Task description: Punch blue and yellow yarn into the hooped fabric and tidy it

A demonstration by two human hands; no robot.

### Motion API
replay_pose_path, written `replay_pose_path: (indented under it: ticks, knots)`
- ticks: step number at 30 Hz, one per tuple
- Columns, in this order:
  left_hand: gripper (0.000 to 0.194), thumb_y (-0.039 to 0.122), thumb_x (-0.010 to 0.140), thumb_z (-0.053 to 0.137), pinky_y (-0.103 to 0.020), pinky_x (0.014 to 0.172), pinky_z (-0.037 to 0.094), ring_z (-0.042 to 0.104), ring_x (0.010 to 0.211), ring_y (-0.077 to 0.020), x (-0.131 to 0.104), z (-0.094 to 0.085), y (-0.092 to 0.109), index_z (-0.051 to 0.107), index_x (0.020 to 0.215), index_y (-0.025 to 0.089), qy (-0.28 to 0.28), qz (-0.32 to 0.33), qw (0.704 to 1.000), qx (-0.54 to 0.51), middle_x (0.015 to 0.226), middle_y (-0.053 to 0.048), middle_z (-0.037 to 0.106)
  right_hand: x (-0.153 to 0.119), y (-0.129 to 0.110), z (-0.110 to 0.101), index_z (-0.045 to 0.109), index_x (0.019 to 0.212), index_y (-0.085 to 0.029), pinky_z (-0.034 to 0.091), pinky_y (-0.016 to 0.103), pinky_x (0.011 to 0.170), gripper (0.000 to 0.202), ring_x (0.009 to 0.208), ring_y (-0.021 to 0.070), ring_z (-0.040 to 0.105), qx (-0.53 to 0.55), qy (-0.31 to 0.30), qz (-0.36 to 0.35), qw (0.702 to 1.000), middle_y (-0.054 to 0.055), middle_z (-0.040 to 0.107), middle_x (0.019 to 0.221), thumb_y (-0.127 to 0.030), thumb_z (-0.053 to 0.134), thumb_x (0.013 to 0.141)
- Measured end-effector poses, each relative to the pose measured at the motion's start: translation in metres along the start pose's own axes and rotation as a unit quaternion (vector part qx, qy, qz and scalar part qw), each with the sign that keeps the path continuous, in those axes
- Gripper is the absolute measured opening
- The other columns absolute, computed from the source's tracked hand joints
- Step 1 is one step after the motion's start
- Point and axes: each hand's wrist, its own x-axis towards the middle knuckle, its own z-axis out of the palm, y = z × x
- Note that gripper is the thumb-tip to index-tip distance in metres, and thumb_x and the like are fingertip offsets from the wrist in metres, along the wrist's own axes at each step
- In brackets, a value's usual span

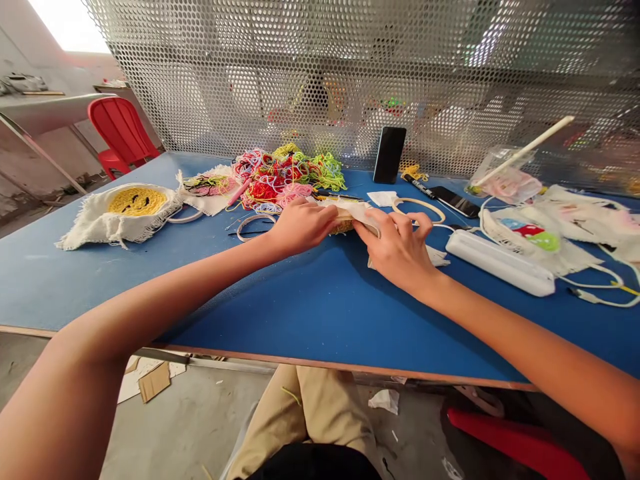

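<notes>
Head view: left fingers (pixel 327 215), right fingers (pixel 404 225) pinching white cloth (pixel 356 209) above blue table (pixel 310 307).

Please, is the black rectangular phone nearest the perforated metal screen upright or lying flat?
Upright: the black rectangular phone stands on its short edge.

- A craft workshop, by its looks
- Blue worktable (pixel 280 307) beneath the left hand (pixel 304 227) and right hand (pixel 400 250)
- Tangled yarn (pixel 285 175) heaped just beyond the left hand
- Stitched cloth (pixel 136 201) well left of the left hand
- Hoop (pixel 426 204) just beyond the right hand
- Perforated metal screen (pixel 300 67) past both hands
</notes>
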Motion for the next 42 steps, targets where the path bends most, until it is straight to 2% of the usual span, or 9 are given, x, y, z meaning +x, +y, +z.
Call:
replay_pose_path:
  ticks: [5,11,16,19,24,27,30,38,42]
  knots:
    - [0.035,0.037,0.092,0.029,-0.03,0.063,0.033,0.059,0.062,-0.0168,0.004,-0.001,0.0,0.056,0.082,0.016,0.008,0.0,0.999,0.037,0.066,-0.005,0.064,0.006,-0.004,0.002,0.049,0.125,-0.027,0.019,0.05,0.095,0.048,0.12,0.0294,0.029,0.003,0.008,0.046,0.999,0.01,0.034,0.138,-0.009,0.036,0.083]
    - [0.035,0.035,0.092,0.029,-0.03,0.06,0.03,0.059,0.061,-0.0169,0.004,0.001,0.003,0.057,0.085,0.015,0.013,0.01,0.998,0.068,0.064,-0.005,0.064,0.013,0.003,0.004,0.058,0.114,-0.029,0.022,0.049,0.092,0.048,0.121,0.0318,0.028,0.059,-0.019,0.049,0.997,0.01,0.03,0.137,-0.004,0.039,0.078]
    - [0.036,0.036,0.092,0.028,-0.029,0.057,0.03,0.058,0.058,-0.0167,0.002,0.002,0.007,0.057,0.088,0.015,0.023,0.02,0.997,0.076,0.061,-0.003,0.062,0.011,0.002,0.002,0.062,0.108,-0.026,0.019,0.049,0.095,0.039,0.121,0.029,0.029,0.044,-0.022,0.009,0.999,0.009,0.035,0.136,-0.007,0.04,0.082]
    - [0.037,0.038,0.092,0.028,-0.029,0.057,0.031,0.058,0.059,-0.0166,0.0,0.002,0.008,0.058,0.086,0.016,0.019,0.013,0.997,0.068,0.062,-0.004,0.061,0.011,0.003,0.002,0.062,0.103,-0.024,0.019,0.049,0.096,0.03,0.119,0.0279,0.033,0.032,0.006,-0.006,0.999,0.009,0.04,0.133,-0.013,0.042,0.085]
    - [0.036,0.039,0.091,0.031,-0.028,0.058,0.032,0.058,0.064,-0.0165,-0.005,-0.004,0.011,0.058,0.087,0.016,-0.008,-0.005,0.999,0.031,0.068,-0.005,0.063,0.014,0.015,0.008,0.055,0.101,-0.018,0.029,0.042,0.088,0.025,0.1,0.023,0.049,0.044,0.051,-0.016,0.998,0.009,0.058,0.108,-0.01,0.037,0.085]
    - [0.035,0.041,0.09,0.032,-0.029,0.059,0.034,0.058,0.071,-0.0181,-0.01,-0.008,0.011,0.058,0.086,0.017,-0.04,0.019,0.999,0.006,0.075,-0.005,0.063,0.017,0.022,0.006,0.048,0.103,-0.017,0.035,0.037,0.082,0.026,0.088,0.0212,0.053,0.091,0.067,-0.005,0.994,0.008,0.06,0.093,-0.008,0.035,0.083]
    - [0.037,0.044,0.089,0.033,-0.029,0.059,0.035,0.056,0.077,-0.0195,-0.017,-0.01,0.01,0.058,0.088,0.016,-0.069,0.024,0.997,-0.002,0.081,-0.005,0.063,0.019,0.026,-0.003,0.046,0.104,-0.018,0.038,0.035,0.081,0.026,0.089,0.0216,0.053,0.154,0.068,0.01,0.986,0.008,0.059,0.094,-0.009,0.038,0.081]
    - [0.043,0.043,0.092,0.026,-0.03,0.064,0.04,0.053,0.089,-0.0217,-0.031,-0.006,0.007,0.06,0.103,0.019,-0.092,0.011,0.996,-0.005,0.091,-0.007,0.062,0.018,0.028,-0.023,0.05,0.099,-0.02,0.043,0.034,0.079,0.025,0.092,0.021,0.055,0.272,0.016,0.045,0.961,0.007,0.059,0.097,-0.01,0.036,0.081]
    - [0.042,0.043,0.091,0.029,-0.032,0.067,0.042,0.051,0.093,-0.0237,-0.033,-0.009,0.01,0.058,0.107,0.018,-0.109,0.024,0.994,-0.003,0.097,-0.01,0.061,0.017,0.027,-0.029,0.051,0.102,-0.021,0.044,0.033,0.073,0.023,0.087,0.0196,0.056,0.365,-0.023,0.082,0.927,0.005,0.059,0.097,-0.016,0.038,0.083]
